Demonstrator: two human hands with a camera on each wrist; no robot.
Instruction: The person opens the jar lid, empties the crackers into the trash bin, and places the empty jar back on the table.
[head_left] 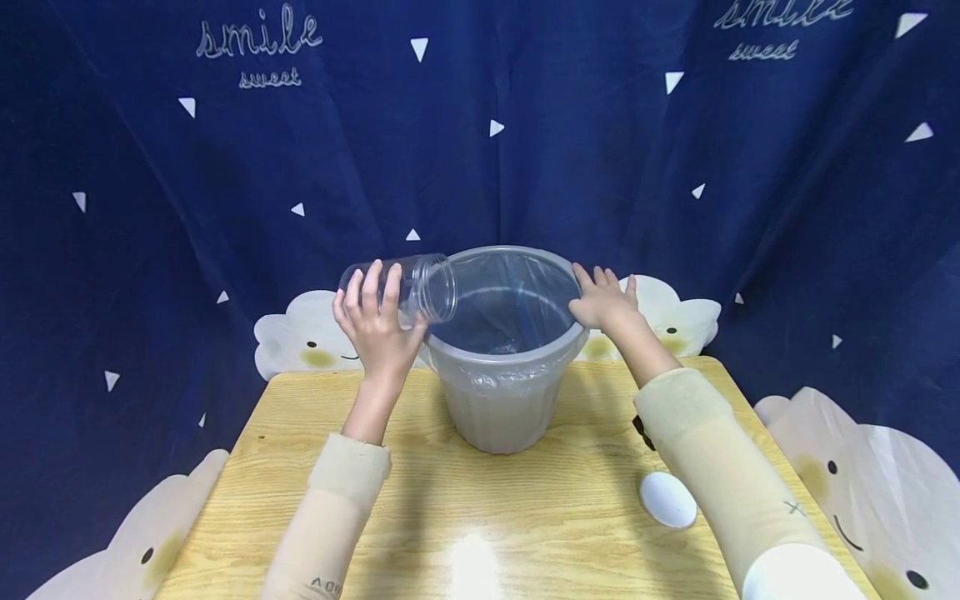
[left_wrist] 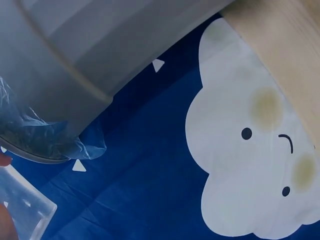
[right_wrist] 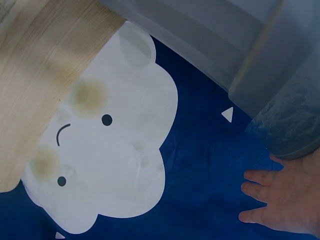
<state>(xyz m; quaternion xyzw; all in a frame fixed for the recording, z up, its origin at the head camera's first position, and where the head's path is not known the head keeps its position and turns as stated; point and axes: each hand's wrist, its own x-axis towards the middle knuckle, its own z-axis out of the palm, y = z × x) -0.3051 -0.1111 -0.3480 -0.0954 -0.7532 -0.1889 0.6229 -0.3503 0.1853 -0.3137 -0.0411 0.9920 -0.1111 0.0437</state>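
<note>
A clear plastic jar (head_left: 399, 287) lies on its side in the air, its open mouth pointing right at the rim of a grey waste bin (head_left: 501, 398). My left hand (head_left: 378, 329) grips the jar with fingers spread over it; in the left wrist view only a corner of the jar (left_wrist: 30, 205) and bits of fingers show. The bin stands upright, lined with a transparent bag (head_left: 510, 321) folded over its rim. At the rim's right side rests my right hand (head_left: 603, 302), its fingers extended and spread. The right wrist view shows that hand (right_wrist: 287, 195) against the bin's edge.
The bin stands on a wooden table (head_left: 480, 500). A white round disc (head_left: 668, 500) lies at the right near my sleeve, with a small black object (head_left: 642, 432) partly hidden by that sleeve. A blue curtain (head_left: 450, 125) with white clouds hangs behind.
</note>
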